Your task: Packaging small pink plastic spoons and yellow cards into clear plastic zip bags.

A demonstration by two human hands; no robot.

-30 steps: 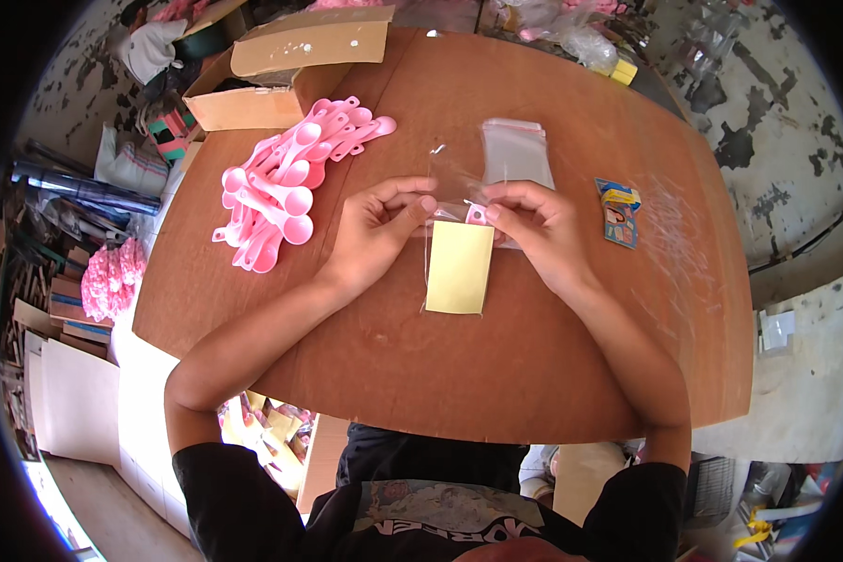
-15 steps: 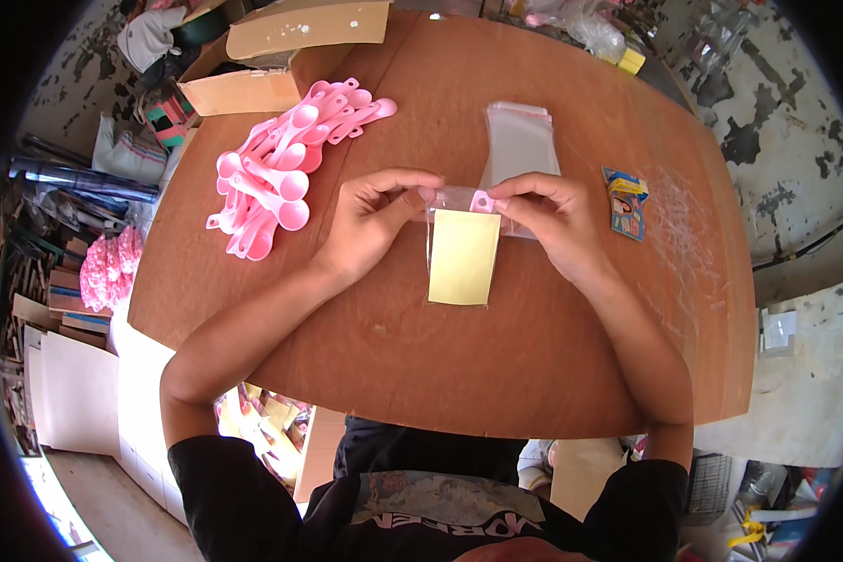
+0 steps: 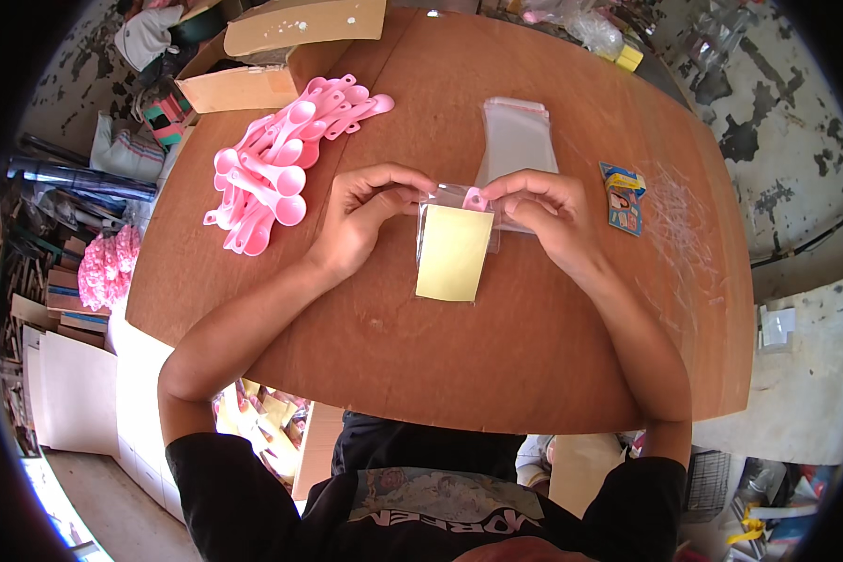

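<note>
Between my hands is a clear plastic bag (image 3: 449,193) with a pale yellow card (image 3: 454,253) inside. A pink spoon handle (image 3: 475,199) with a hole in its end shows above the card; the rest of that spoon is hidden behind it. My left hand (image 3: 365,217) pinches the bag's upper left corner. At the upper right corner, my right hand (image 3: 551,217) has its fingertips closed on the bag beside the handle end. Just beyond my right hand lies a stack of clear plastic bags (image 3: 517,140). A heap of pink measuring spoons (image 3: 276,164) is to the left.
An open cardboard box (image 3: 244,89) stands at the table's far left. On the right are a small blue and yellow packet (image 3: 623,199) and scattered clear plastic strips (image 3: 679,229). Below the table's near edge, a box (image 3: 318,450) sits beside several yellow-carded packs (image 3: 267,421).
The bag with the card has shifted slightly left and tilted a little. My right thumb has drawn back from the handle end, while the index finger stays there. My left hand keeps its pinch.
</note>
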